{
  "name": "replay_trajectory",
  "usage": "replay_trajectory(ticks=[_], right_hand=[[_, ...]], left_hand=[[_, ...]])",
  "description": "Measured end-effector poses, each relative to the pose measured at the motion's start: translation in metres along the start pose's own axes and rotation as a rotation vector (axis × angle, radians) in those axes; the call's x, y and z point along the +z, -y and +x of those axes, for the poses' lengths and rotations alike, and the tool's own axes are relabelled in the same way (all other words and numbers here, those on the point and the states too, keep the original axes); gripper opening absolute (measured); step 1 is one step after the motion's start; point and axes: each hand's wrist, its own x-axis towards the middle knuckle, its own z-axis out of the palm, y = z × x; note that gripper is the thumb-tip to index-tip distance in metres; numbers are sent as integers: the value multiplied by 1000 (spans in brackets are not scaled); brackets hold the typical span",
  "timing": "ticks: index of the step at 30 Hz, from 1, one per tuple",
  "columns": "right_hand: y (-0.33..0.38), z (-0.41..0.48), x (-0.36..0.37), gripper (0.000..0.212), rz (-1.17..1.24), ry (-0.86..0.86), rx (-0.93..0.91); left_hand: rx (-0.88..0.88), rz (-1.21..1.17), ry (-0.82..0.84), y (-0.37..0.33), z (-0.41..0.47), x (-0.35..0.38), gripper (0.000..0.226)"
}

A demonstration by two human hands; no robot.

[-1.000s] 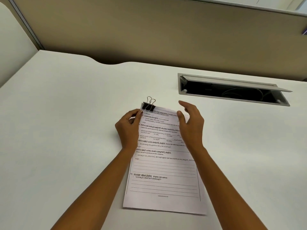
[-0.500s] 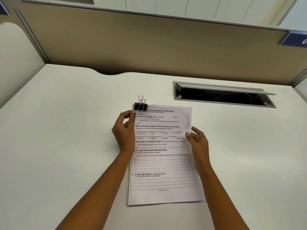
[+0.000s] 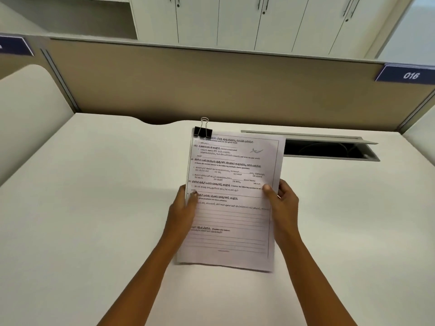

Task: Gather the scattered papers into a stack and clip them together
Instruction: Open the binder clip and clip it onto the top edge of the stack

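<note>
left hand (image 3: 182,208) pinches the stack's left edge | paper stack (image 3: 233,198) held above white desk (image 3: 94,208), binder clip (image 3: 203,131) on top-left corner | right hand (image 3: 282,203) grips right edge | cable hatch (image 3: 329,150) just beyond, desk wide either side

White papers (image 3: 231,203) with black print (ruled lines lower down); black binder clip (image 3: 203,131); white desk (image 3: 94,208).

Behind the papers (image 3: 231,208) we lose the fingers of the left hand (image 3: 182,210) and right hand (image 3: 284,205); we cannot count the sheets; the left thumb is blurred.
</note>
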Motion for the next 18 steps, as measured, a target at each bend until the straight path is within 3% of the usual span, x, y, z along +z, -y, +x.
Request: replay_trajectory(ticks=[7, 11, 18], right_hand=[[-9, -6, 3, 25, -91, 160, 52], [-32, -7, 19, 27, -271, 92, 47], [-22, 42, 62, 24, -362, 25, -107]], left_hand=[[117, 63, -192, 9, -7, -6, 23], [135, 144, -270, 9, 13, -8, 25], [81, 154, -346, 1, 81, -11, 25]])
